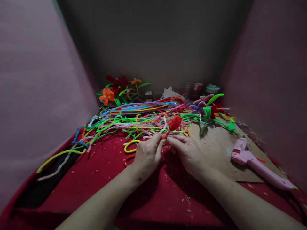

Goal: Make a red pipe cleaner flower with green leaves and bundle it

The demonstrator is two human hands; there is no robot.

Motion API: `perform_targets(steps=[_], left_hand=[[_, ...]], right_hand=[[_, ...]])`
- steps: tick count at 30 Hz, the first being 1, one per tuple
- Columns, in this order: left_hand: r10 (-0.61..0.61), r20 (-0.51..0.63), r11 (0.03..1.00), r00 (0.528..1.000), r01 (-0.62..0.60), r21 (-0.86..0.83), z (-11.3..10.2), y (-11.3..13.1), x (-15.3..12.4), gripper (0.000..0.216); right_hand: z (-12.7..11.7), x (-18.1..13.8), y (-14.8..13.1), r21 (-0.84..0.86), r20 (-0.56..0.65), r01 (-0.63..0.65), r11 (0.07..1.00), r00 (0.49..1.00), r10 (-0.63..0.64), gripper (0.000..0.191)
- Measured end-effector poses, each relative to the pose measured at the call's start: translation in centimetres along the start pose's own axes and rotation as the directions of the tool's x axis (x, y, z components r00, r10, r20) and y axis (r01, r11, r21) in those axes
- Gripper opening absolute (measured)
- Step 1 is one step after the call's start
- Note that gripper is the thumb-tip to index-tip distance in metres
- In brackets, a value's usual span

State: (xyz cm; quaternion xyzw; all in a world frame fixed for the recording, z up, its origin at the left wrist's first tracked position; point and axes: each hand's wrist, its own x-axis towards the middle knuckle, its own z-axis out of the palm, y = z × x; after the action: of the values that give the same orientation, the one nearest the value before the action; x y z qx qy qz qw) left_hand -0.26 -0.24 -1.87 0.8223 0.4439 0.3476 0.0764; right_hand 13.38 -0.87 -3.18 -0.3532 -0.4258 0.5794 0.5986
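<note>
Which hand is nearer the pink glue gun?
Right. The right hand is left of the pink glue gun, across part of the cardboard; the left hand is farther left.

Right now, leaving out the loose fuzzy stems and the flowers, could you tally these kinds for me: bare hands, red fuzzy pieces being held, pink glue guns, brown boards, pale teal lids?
Bare hands: 2, left hand and right hand
Red fuzzy piece held: 1
Pink glue gun: 1
Brown board: 1
Pale teal lid: 1
Total: 6
</note>
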Motion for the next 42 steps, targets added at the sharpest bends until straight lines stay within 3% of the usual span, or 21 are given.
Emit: perform_targets(steps=[4, 9, 12, 15, 17, 19, 21, 23, 26, 27, 29, 32, 37, 39, 42], left_hand=[[-0.187, 0.107, 0.91, 0.977, 0.213, -0.356, -0.5, 0.7, 0.2, 0.017], [-0.34, 0.362, 0.544, 0.868, 0.495, -0.678, -0.7, 1.0, 0.4, 0.017], [-0.298, 0.476, 0.289, 0.828, 0.553, -0.781, -0.7, 0.8, 0.6, 0.016], [-0.171, 0.595, 0.039, 0.785, 0.609, -0.792, -0.7, 0.4, 0.8, 0.015], [-0.101, 0.645, -0.044, 0.757, 0.644, -0.764, -0.8, 0.3, 0.9, 0.013], [-0.085, 0.648, -0.035, 0.757, 0.648, -0.761, -0.8, 0.3, 0.9, 0.013], [-0.126, 0.61, 0.096, 0.782, 0.622, -0.777, -0.8, 0.5, 0.9, 0.017], [-0.198, 0.526, 0.349, 0.827, 0.561, -0.751, -0.7, 0.7, 0.8, 0.022], [-0.224, 0.249, 0.784, 0.942, 0.326, -0.528, -0.3, 0.7, 0.3, 0.021], [-0.174, 0.152, 0.883, 0.973, 0.222, -0.412, -0.1, 0.6, 0.1, 0.018], [-0.038, 0.029, 0.98, 0.999, 0.043, -0.192, 0.3, 0.2, -0.3, 0.014], [0.052, -0.008, 0.996, 0.999, -0.052, -0.067, 0.5, -0.1, -0.4, 0.017], [-0.135, 0.051, 0.957, 0.99, 0.144, -0.254, -0.3, 0.6, 0.1, 0.017], [-0.222, 0.136, 0.883, 0.966, 0.258, -0.393, -0.7, 0.9, 0.3, 0.019], [-0.298, 0.311, 0.675, 0.903, 0.429, -0.6, -1.1, 1.2, 0.6, 0.02]], right_hand=[[-0.2, 0.0, 0.0, 0.0, 0.011, -0.003, 1.0, 1.0, 0.003, 0.008], [-0.3, 0.2, 0.1, 0.064, 0.026, -0.042, 0.997, 0.999, 0.04, 0.009], [-0.5, 0.3, 0.1, 0.084, 0.045, -0.085, 0.993, 0.996, 0.082, 0.011], [-0.5, 0.4, -0.1, 0.116, 0.103, -0.104, 0.988, 0.99, 0.093, 0.011], [-0.5, 0.4, -0.3, 0.151, 0.133, -0.115, 0.982, 0.987, 0.095, 0.011], [-0.4, 0.3, -0.5, 0.167, 0.12, -0.113, 0.979, 0.988, 0.093, 0.012], [-0.4, 0.3, -0.6, 0.168, 0.084, -0.095, 0.981, 0.993, 0.082, 0.012], [-0.3, 0.2, -0.6, 0.172, 0.046, -0.096, 0.98, 0.995, 0.089, 0.011], [-0.2, 0.2, -0.5, 0.209, -0.012, -0.102, 0.973, 0.994, 0.106, 0.01], [-0.1, 0.2, -0.4, 0.22, -0.026, -0.103, 0.97, 0.993, 0.111, 0.011], [0.1, 0.2, -0.4, 0.219, -0.036, -0.096, 0.971, 0.994, 0.107, 0.011], [0.2, 0.2, -0.3, 0.171, -0.03, -0.08, 0.982, 0.996, 0.087, 0.011], [-0.1, 0.2, -0.5, 0.099, 0.032, -0.084, 0.992, 0.996, 0.081, 0.014], [-0.3, 0.2, -0.6, 0.083, 0.053, -0.082, 0.993, 0.996, 0.078, 0.012], [-0.5, 0.2, -0.7, 0.078, 0.082, -0.067, 0.995, 0.995, 0.06, 0.01]])
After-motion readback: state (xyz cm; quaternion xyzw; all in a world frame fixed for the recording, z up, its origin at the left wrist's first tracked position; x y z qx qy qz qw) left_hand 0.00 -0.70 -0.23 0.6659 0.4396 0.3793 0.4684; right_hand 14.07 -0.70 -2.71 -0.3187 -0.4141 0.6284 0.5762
